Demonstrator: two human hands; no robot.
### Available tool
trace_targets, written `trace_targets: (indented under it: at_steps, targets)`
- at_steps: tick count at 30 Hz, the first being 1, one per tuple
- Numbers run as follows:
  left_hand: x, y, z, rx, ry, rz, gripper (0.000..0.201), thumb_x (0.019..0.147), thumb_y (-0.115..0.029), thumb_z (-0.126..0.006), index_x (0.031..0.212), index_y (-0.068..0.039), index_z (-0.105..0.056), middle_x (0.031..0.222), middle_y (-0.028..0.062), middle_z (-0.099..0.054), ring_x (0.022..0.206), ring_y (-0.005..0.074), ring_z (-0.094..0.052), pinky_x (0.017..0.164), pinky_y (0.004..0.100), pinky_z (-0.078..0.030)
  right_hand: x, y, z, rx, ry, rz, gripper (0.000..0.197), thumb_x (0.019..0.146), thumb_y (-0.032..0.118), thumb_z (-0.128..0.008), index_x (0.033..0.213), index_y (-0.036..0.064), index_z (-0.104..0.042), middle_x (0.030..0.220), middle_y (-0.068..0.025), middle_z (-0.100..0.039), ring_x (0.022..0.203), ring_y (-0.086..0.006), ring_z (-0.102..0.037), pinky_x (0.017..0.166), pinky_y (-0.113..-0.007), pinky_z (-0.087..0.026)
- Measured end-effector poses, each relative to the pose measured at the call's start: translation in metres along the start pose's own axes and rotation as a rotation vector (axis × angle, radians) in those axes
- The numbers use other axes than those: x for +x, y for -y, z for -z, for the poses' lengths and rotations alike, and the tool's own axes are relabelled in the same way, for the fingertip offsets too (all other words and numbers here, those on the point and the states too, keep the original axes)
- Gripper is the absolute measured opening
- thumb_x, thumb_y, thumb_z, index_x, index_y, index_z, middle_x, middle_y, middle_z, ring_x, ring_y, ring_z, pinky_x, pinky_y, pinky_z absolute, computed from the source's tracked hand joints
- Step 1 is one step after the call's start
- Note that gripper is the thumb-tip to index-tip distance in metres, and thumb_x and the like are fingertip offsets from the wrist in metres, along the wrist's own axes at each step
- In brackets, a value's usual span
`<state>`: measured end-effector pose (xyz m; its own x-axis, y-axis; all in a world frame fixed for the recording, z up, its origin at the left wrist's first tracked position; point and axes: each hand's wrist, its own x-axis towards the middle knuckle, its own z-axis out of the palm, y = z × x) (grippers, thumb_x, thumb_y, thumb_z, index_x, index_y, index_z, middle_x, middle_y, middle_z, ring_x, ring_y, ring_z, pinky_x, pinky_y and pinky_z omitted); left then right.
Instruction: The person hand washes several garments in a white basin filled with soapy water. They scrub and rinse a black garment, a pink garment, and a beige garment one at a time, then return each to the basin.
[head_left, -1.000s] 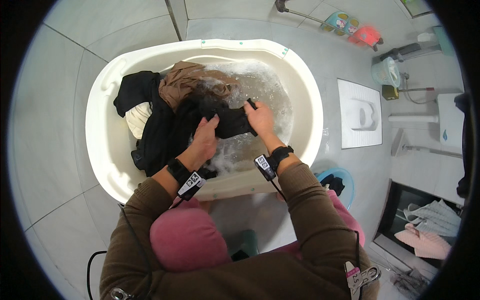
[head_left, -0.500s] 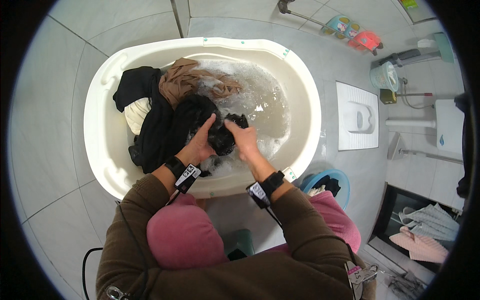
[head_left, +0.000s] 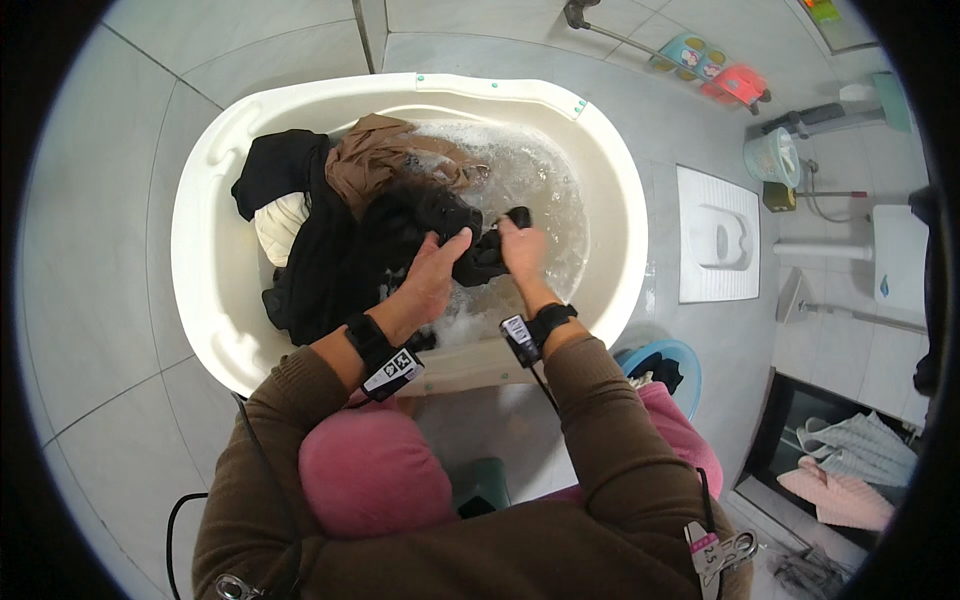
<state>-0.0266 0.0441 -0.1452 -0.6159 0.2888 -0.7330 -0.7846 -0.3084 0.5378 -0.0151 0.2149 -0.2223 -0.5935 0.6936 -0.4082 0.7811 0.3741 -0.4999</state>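
Both my hands grip a wet black garment (head_left: 395, 250) over soapy water (head_left: 545, 190) in a white bathtub (head_left: 622, 185). My left hand (head_left: 432, 275) is closed on its middle, thumb pointing up along the cloth. Closed around a bunched end, my right hand (head_left: 524, 250) sits a little farther right, with a dark tip of cloth poking out above the fist. The rest of the black cloth spreads to the left, partly under the water. Beyond it lies a brown garment (head_left: 365, 165), wet at its right end. A cream cloth (head_left: 280, 228) rests among the black fabric at the left.
Right of the tub, a blue basin (head_left: 690, 375) with dark and white clothes stands on the floor. A squat toilet (head_left: 720, 235) is set into the tiles farther right. Towels (head_left: 850, 445) hang at the lower right. A dark green stool (head_left: 480, 480) shows below me.
My right hand has moved right and slightly up with its end of the black garment. My left hand has shifted right too, and the cloth between them looks more drawn out.
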Motion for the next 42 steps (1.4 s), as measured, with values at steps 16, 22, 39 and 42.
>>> trace_targets:
  at_steps: [16, 22, 39, 42]
  targets:
    - [0.026, 0.003, 0.05, -0.213, 0.217, 0.409, 0.057, 0.092, -0.052, -0.064, 0.126, -0.008, -0.06, 0.128, 0.01, -0.062, 0.12, 0.0285, -0.054, 0.107, 0.0518, -0.036, -0.093, 0.009, -0.004, 0.569, 0.385, 0.294, 0.034, 0.081, 0.031, -0.075, 0.099, 0.0025, -0.071, 0.091, -0.0151, -0.072, 0.081, -0.0273, -0.07, 0.074, -0.036, -0.053]
    - [0.025, -0.002, 0.049, -0.235, 0.358, 0.264, 0.04, 0.095, -0.045, -0.063, 0.115, -0.011, -0.064, 0.104, 0.005, -0.068, 0.095, 0.0194, -0.066, 0.083, 0.0344, -0.055, -0.141, 0.056, 0.018, 0.488, 0.088, 0.576, 0.03, 0.087, 0.027, -0.072, 0.092, -0.0021, -0.067, 0.074, -0.0167, -0.064, 0.069, -0.0247, -0.063, 0.065, -0.035, -0.049]
    - [0.007, 0.009, -0.012, 0.119, 0.474, 0.033, 0.08, 0.102, -0.045, -0.05, 0.156, -0.001, -0.011, 0.153, 0.018, -0.035, 0.138, 0.0228, -0.039, 0.111, 0.0358, -0.035, -0.024, -0.02, 0.059, 0.594, 0.311, 0.47, 0.048, 0.094, 0.04, -0.065, 0.128, 0.0071, -0.055, 0.129, -0.0159, -0.058, 0.118, -0.025, -0.056, 0.097, -0.04, -0.047]
    - [0.019, 0.001, 0.004, 0.256, 0.506, -0.005, 0.079, 0.103, -0.044, -0.047, 0.157, -0.002, -0.008, 0.158, 0.0199, -0.028, 0.143, 0.0262, -0.035, 0.112, 0.0361, -0.034, -0.045, -0.012, 0.036, 0.288, 0.209, 0.698, 0.066, 0.088, 0.04, -0.073, 0.137, 0.0053, -0.047, 0.114, -0.0131, -0.065, 0.099, -0.024, -0.064, 0.086, -0.035, -0.051]
